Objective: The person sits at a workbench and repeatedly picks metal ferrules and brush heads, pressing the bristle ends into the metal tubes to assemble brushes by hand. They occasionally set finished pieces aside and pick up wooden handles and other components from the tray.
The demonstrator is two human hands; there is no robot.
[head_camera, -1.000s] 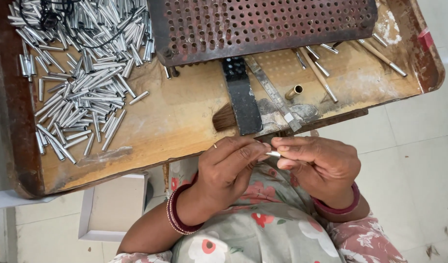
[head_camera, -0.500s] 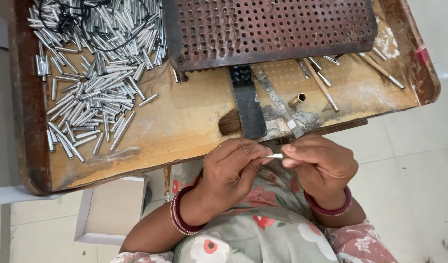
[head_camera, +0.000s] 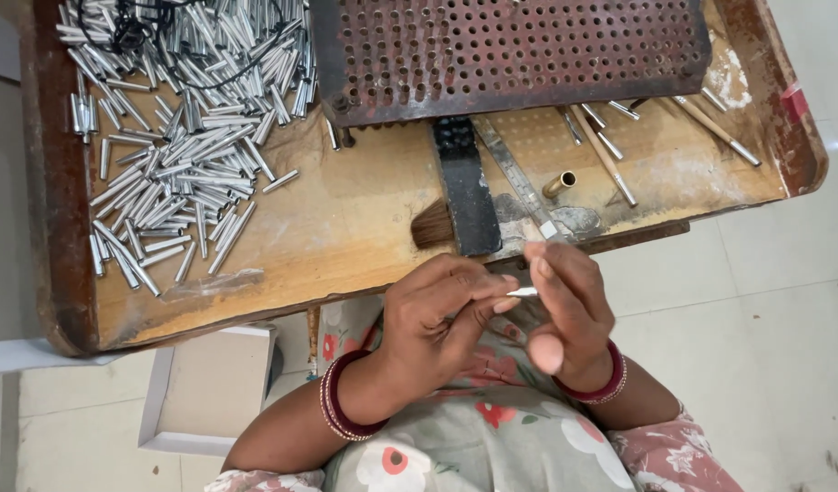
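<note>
My left hand (head_camera: 437,319) pinches a small silver metal tube (head_camera: 524,292) between thumb and forefinger, just below the near edge of the wooden tray (head_camera: 346,246). My right hand (head_camera: 569,310) is raised beside it with its fingers spread. Its fingers touch the tube's free end, and its thumb is held apart. Both wrists carry red bangles. A big heap of similar silver tubes (head_camera: 164,173) lies on the tray's left side.
A rusty perforated metal plate (head_camera: 510,55) covers the tray's far middle. Below it lie a black-handled brush (head_camera: 460,196), a short brass tube (head_camera: 559,185) and a few long thin rods (head_camera: 610,164). A black cord (head_camera: 136,27) lies on the heap. A white box (head_camera: 209,392) stands on the tiled floor.
The view has shifted slightly. My right hand has turned upright and spread its fingers off the tube, while my left hand keeps its pinch on it.
</note>
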